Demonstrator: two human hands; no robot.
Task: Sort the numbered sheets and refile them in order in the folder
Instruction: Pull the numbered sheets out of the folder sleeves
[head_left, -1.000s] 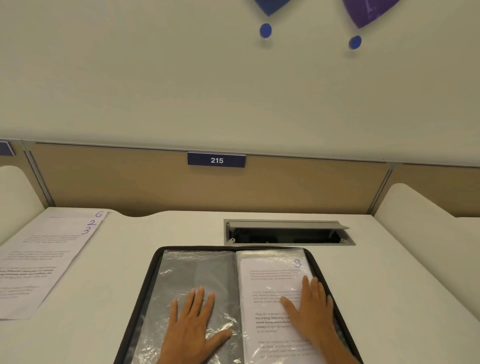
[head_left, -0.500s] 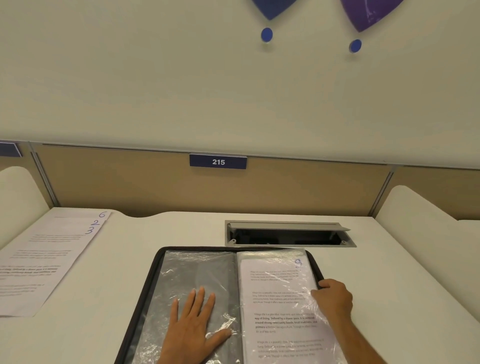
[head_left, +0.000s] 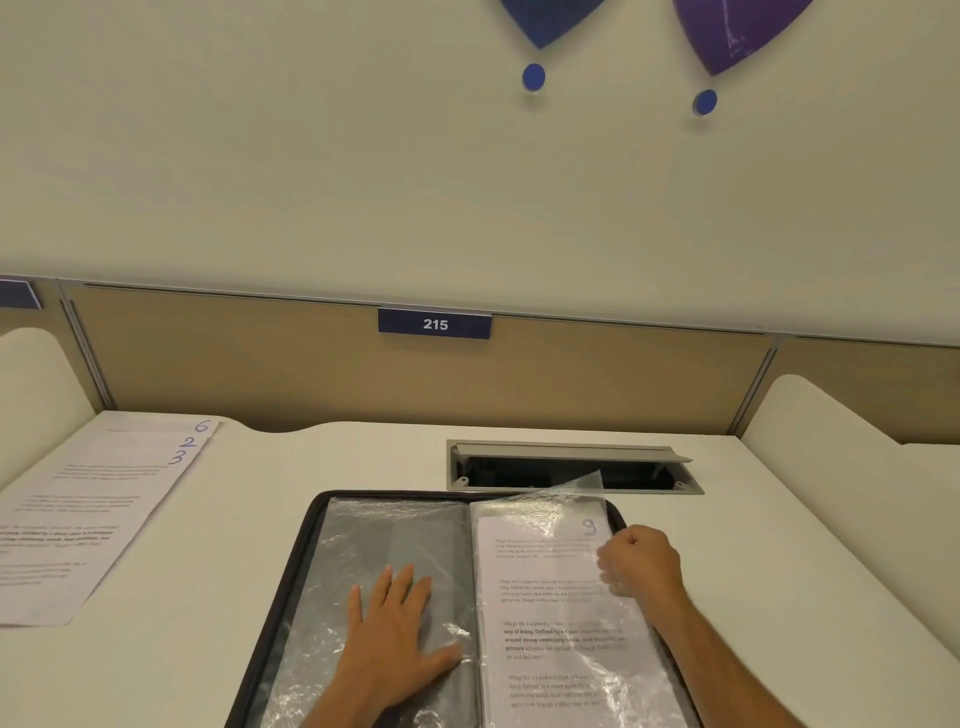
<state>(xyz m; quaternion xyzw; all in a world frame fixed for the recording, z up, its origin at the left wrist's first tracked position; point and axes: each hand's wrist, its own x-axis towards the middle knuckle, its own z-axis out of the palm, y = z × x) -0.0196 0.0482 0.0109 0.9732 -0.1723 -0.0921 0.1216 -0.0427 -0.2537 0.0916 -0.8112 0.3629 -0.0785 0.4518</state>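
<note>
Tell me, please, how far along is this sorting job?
Early, it seems. Done: three sheets, marked 6, 2 and 3, lie on the desk left of the open folder. In hand: the left hand presses flat on an empty sleeve, while the right hand grips the sleeve edge over sheet 9, its corner lifted. Left: sorting and refiling; nothing looks refiled in order yet.

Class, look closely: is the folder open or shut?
Open. The folder lies spread flat, an empty sleeve left, sheet 9 right.
</note>
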